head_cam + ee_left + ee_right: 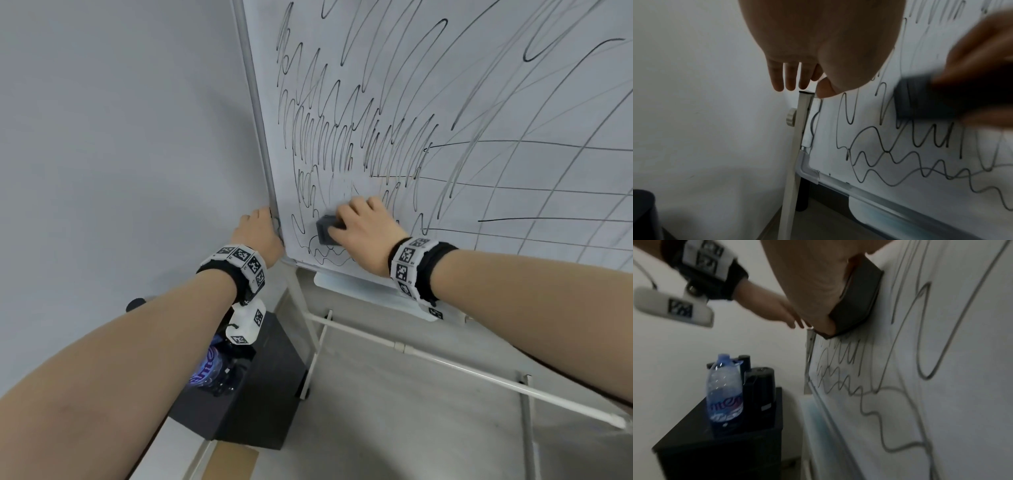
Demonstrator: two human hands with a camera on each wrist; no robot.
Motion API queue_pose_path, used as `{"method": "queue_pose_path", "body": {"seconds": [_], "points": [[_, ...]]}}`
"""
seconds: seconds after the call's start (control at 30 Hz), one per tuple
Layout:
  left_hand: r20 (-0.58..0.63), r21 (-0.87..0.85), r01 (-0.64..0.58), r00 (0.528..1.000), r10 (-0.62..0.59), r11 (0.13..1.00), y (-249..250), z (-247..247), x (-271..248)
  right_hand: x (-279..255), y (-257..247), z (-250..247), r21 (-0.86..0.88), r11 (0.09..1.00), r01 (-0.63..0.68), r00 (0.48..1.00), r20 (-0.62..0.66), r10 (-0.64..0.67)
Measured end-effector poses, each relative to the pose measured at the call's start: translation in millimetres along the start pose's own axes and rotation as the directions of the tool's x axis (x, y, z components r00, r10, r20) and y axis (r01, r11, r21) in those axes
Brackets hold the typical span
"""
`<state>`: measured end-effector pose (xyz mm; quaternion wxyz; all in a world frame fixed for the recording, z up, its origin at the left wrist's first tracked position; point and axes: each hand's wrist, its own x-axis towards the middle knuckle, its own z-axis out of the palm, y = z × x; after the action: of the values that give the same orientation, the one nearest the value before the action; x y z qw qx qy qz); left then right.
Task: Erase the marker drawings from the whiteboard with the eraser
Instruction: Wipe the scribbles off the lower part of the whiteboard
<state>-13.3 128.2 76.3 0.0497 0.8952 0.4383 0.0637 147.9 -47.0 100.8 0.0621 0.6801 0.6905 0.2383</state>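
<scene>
The whiteboard (486, 85) stands on a stand and is covered in black marker scribbles (322, 137). My right hand (363, 226) grips a dark grey eraser (325, 230) and presses it flat on the board near its lower left corner. A faint wiped patch (342, 186) lies just above it. In the right wrist view the eraser (859, 296) sits under my palm against the board (962, 402). My left hand (257, 233) holds the board's left edge, fingers behind the frame and thumb on the front. The left wrist view shows those fingers (791, 78) and the blurred eraser (920, 97).
A pen tray (359, 287) runs under the board's bottom edge, above the white stand bars (411, 353). A black cabinet (694, 443) stands left of the board, carrying a water bottle (724, 394) and dark devices (760, 386). A plain wall (120, 137) is on the left.
</scene>
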Motion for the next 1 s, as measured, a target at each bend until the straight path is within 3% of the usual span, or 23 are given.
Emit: {"method": "queue_pose_path", "body": {"seconds": [0.07,0.13,0.33,0.43,0.57,0.67,0.77,1.0], "points": [[0.044,0.002,0.004,0.999,-0.004,1.0,-3,-3,3,-4,-6,5,-0.039,0.999,0.02,0.998,0.068,-0.017],[0.106,0.047,-0.006,0.994,0.001,0.999,-4,-5,5,-3,-2,2,-0.047,0.999,0.02,0.998,0.055,-0.017],[0.128,0.151,-0.069,0.991,0.05,0.986,-1,-4,6,32,30,-37,0.043,0.997,-0.057,0.974,-0.218,0.065],[0.125,0.152,-0.028,0.992,0.009,0.988,2,-5,7,45,27,-43,0.042,0.996,-0.073,0.966,-0.246,0.081],[0.072,0.16,-0.041,0.997,0.03,0.986,2,1,5,40,-5,-14,-0.04,0.999,0.016,0.999,-0.049,-0.018],[0.07,0.204,-0.053,0.997,0.04,0.978,2,5,4,27,-28,13,-0.066,0.995,0.075,0.989,0.13,-0.066],[0.079,0.215,-0.056,0.996,0.04,0.975,-1,7,6,21,-40,19,-0.075,0.992,0.1,0.979,0.187,-0.084],[0.055,0.175,-0.066,0.997,0.057,0.982,-2,9,6,61,-7,-19,-0.073,0.997,0.014,0.997,-0.073,-0.02]]}}
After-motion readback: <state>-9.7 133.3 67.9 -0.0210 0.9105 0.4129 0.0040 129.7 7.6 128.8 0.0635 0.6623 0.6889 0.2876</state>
